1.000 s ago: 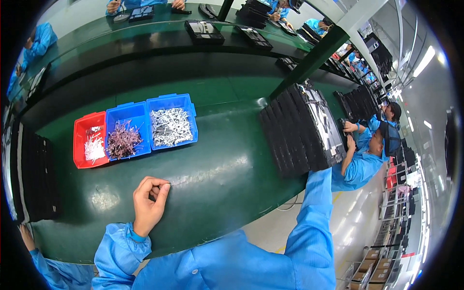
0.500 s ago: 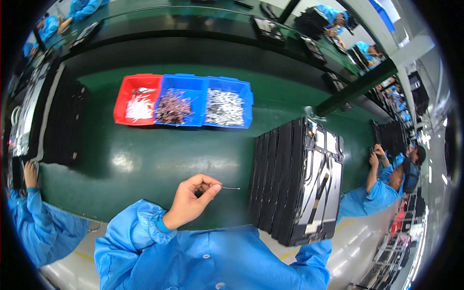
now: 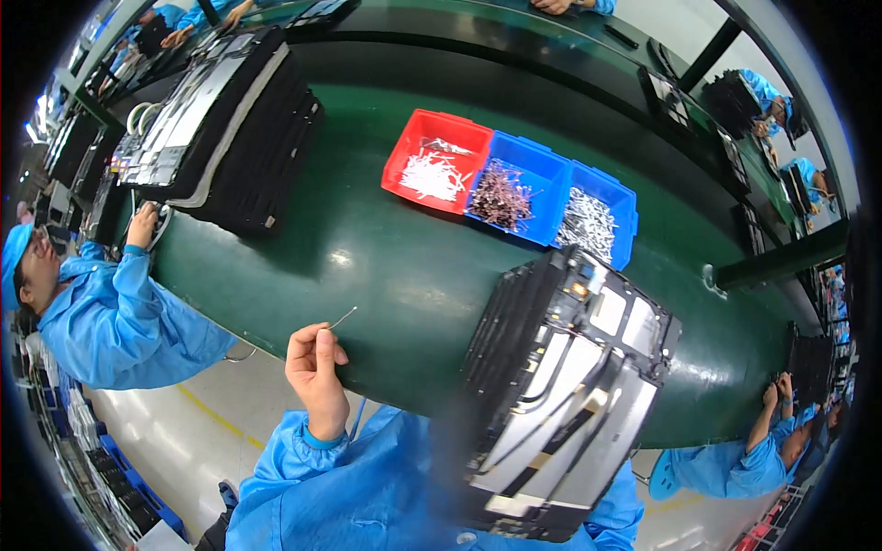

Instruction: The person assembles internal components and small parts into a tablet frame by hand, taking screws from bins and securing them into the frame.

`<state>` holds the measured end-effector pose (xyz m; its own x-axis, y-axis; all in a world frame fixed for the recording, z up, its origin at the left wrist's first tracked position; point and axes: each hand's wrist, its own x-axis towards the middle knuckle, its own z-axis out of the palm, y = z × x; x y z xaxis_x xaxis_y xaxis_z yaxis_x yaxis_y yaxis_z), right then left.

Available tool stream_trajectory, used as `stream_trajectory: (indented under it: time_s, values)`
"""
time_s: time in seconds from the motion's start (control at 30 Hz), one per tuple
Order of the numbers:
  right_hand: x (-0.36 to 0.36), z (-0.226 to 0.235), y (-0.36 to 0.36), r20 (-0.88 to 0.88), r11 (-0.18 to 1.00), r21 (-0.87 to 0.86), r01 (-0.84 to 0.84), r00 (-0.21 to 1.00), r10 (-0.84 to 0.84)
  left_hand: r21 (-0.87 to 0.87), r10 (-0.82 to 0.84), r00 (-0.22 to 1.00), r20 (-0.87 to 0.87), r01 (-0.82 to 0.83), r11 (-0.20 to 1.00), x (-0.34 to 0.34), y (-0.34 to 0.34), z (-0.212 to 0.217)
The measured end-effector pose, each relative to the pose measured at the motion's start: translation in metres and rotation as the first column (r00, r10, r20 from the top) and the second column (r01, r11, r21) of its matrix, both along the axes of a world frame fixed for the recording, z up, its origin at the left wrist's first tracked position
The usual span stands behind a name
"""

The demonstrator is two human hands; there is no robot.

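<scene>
My left hand (image 3: pixel 316 375) is raised over the near edge of the table. Its thumb and forefinger pinch a thin, short wire (image 3: pixel 344 318), whose small pale tip points up and to the right. A stack of black flat device assemblies (image 3: pixel 579 404) leans in front of me on the right. Its top face shows silver panels, black cables and small circuit parts. My right sleeve (image 3: pixel 617 514) shows behind the stack's lower side, and the hand itself is hidden. Beyond the stack are a red bin (image 3: pixel 392 174) of white strips, a blue bin (image 3: pixel 542 163) of brownish short wires, and a second blue bin (image 3: pixel 627 220) of black-and-white pieces.
Another tall stack of black assemblies (image 3: pixel 266 138) stands on the green table (image 3: pixel 367 275) at the left. A person in blue (image 3: pixel 119 317) works beside it, and another (image 3: pixel 735 459) is at the right. A dark raised shelf (image 3: pixel 551 92) runs along the back.
My view has swung left, so the bins and left stack appear farther right. My left hand has moved left with the wire. The right-hand stack looks larger, more tilted, and overlaps the blue bin's near edge.
</scene>
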<state>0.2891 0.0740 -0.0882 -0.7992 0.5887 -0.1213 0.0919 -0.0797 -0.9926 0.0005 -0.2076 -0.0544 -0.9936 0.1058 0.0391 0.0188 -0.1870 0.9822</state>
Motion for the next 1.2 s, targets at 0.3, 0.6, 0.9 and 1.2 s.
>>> stream_trajectory:
  time_s: [0.3, 0.6, 0.9, 1.2]
  values:
    - [-0.048, 0.011, -0.074, -0.020, 0.984, 0.003, -0.176, 0.984, 0.176, -0.077, 0.036, 0.999, 0.007, -0.035, 0.996, -0.038, -0.046, -0.005]
    - [-0.104, 0.002, -0.078, 0.077, 0.964, -0.164, -0.211, 0.971, 0.226, -0.455, -0.285, 0.853, -0.437, 0.064, 0.888, -0.181, 0.028, 0.006]
    - [-0.127, 0.008, -0.062, 0.056, 0.960, -0.012, -0.281, 0.958, 0.281, -0.572, -0.389, 0.795, -0.466, 0.064, 0.818, -0.249, 0.065, -0.025]
    - [-0.129, 0.006, -0.067, 0.076, 0.931, 0.056, -0.361, 0.931, 0.357, -0.590, -0.418, 0.764, -0.492, 0.060, 0.805, -0.270, 0.042, -0.019]
